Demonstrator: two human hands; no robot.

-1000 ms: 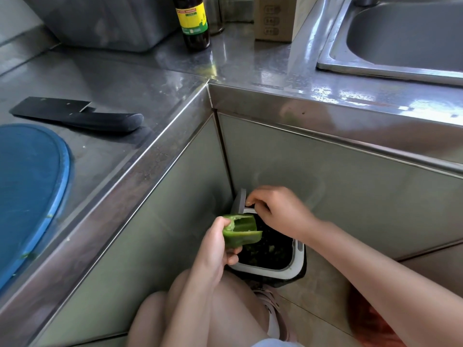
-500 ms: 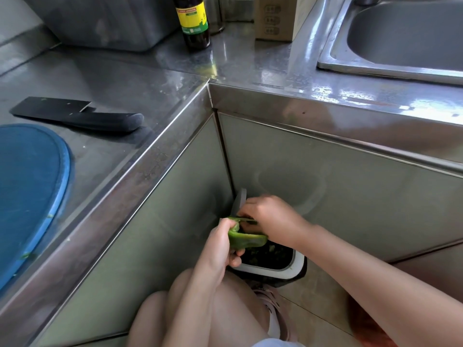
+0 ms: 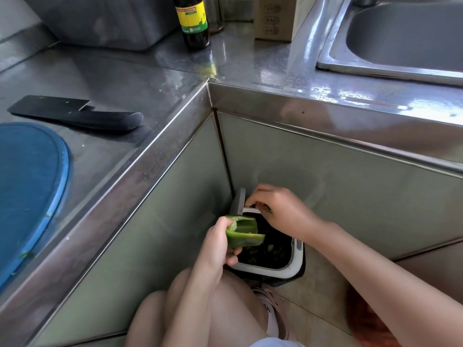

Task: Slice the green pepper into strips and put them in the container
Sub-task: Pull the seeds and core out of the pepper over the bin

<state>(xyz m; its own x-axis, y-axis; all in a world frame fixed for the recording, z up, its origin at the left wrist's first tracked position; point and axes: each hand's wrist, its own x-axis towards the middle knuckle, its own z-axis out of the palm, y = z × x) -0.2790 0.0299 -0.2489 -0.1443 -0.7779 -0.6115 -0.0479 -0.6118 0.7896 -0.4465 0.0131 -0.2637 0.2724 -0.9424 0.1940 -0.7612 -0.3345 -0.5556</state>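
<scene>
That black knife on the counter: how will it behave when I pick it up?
The knife lies flat, so it probably won't roll, though it may skid on the glossy steel counter. Its broad blade likely makes it front-heavy; grip the rounded handle.

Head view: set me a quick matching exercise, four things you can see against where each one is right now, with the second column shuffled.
Things
1. green pepper
2. knife
3. dark bottle
4. bin

Places
a. on the floor in the cabinet corner
b. lying flat on the counter beside the blue board
c. held in the left hand above the bin
d. standing at the back of the counter

Pairs: 1-c, 2-b, 3-d, 4-a
</scene>
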